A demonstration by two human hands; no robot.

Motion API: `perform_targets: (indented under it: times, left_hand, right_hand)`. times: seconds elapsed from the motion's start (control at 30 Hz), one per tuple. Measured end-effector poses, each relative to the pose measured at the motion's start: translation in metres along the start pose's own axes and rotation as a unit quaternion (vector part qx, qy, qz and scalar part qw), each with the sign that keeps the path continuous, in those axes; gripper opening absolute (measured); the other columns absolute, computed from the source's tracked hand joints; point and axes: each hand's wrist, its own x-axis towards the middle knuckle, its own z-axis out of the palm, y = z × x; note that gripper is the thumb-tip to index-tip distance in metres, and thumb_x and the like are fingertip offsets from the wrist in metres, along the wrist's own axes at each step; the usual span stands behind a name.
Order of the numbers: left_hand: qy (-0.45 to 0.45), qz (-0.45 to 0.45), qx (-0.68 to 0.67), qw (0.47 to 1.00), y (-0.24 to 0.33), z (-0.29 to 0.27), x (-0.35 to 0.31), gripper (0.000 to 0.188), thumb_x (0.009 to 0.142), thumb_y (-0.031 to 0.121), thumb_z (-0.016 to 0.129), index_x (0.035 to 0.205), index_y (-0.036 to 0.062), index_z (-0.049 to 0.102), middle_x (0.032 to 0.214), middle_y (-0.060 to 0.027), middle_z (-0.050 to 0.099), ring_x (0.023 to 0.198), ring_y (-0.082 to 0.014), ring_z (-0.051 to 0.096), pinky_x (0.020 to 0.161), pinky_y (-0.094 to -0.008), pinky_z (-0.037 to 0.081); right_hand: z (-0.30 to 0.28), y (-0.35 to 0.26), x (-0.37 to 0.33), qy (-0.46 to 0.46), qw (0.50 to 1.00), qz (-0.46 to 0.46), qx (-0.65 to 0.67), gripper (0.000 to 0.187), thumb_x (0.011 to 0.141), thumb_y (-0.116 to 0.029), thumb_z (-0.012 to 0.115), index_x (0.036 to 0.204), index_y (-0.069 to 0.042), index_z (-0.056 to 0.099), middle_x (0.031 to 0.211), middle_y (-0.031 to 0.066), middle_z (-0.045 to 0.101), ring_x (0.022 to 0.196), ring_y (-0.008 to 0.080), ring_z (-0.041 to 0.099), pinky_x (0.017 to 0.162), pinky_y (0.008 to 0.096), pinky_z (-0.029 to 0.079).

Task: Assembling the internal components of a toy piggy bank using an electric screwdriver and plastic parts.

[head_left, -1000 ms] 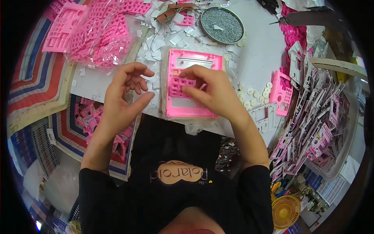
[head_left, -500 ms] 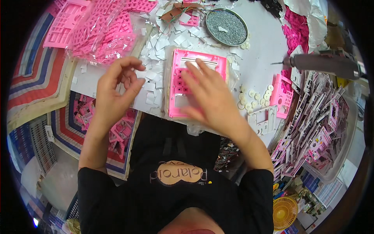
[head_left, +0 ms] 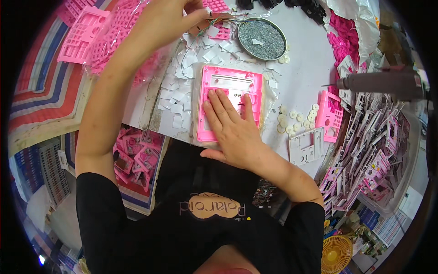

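Pink plastic frame [head_left: 230, 102] upright under right hand [head_left: 232, 130]

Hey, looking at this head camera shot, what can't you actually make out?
- Left hand: fingertips cut off by the top edge, so its grip is unknown.
- Pink rectangular plastic frame: lower half covered by the right hand.
- Round metal dish of grey bits: contents too small to identify.

Right hand [head_left: 232, 125] flat; left hand [head_left: 171, 18] reaching far forward.
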Motion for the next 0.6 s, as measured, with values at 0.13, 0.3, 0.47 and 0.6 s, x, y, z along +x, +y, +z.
perform_targets:
  times: [0.13,0.3,0.47,0.6]
  left_hand:
    - [-0.016,-0.002,-0.017,1.0,-0.006,-0.004,0.002,0.022,0.087,0.022,0.068,0.087,-0.0004,0.069,0.077,-0.016,0.068,0.07,-0.0282,0.067,0.066,-0.0394,0.052]
    - [-0.021,0.017,0.142,0.99,-0.051,0.019,0.027,0.02,0.086,0.019,0.067,0.09,0.0009,0.072,0.074,-0.0187,0.066,0.069,-0.0321,0.066,0.069,-0.0438,0.052]
    - [-0.231,0.08,0.201,0.949,-0.06,0.065,0.07,0.02,0.087,0.018,0.061,0.099,0.0073,0.072,0.097,-0.0118,0.072,0.083,-0.0304,0.071,0.071,-0.0447,0.055]
    - [-0.098,0.174,0.228,0.953,-0.089,0.08,0.081,0.019,0.085,0.018,0.061,0.097,0.0114,0.074,0.094,-0.013,0.072,0.087,-0.0342,0.071,0.074,-0.0474,0.055]
  right_hand:
    - [-0.007,0.0,-0.005,0.017,1.0,-0.008,0.02,0.102,0.083,-0.067,0.062,0.151,0.005,0.034,0.161,0.0236,0.028,0.152,0.037,0.022,0.113,0.0726,0.016]
    - [-0.009,-0.002,-0.008,0.039,0.999,-0.011,0.034,0.093,0.085,-0.064,0.062,0.146,0.004,0.042,0.157,0.0238,0.034,0.15,0.0386,0.026,0.111,0.075,0.019]
    - [-0.026,-0.001,-0.001,0.033,0.999,-0.005,0.032,0.083,0.087,-0.059,0.064,0.146,-0.004,0.046,0.157,0.022,0.035,0.15,0.0396,0.026,0.112,0.074,0.017]
    - [-0.032,0.0,-0.003,0.043,0.998,-0.009,0.045,0.074,0.086,-0.054,0.068,0.144,-0.01,0.05,0.156,0.02,0.037,0.147,0.0392,0.032,0.111,0.0738,0.018]
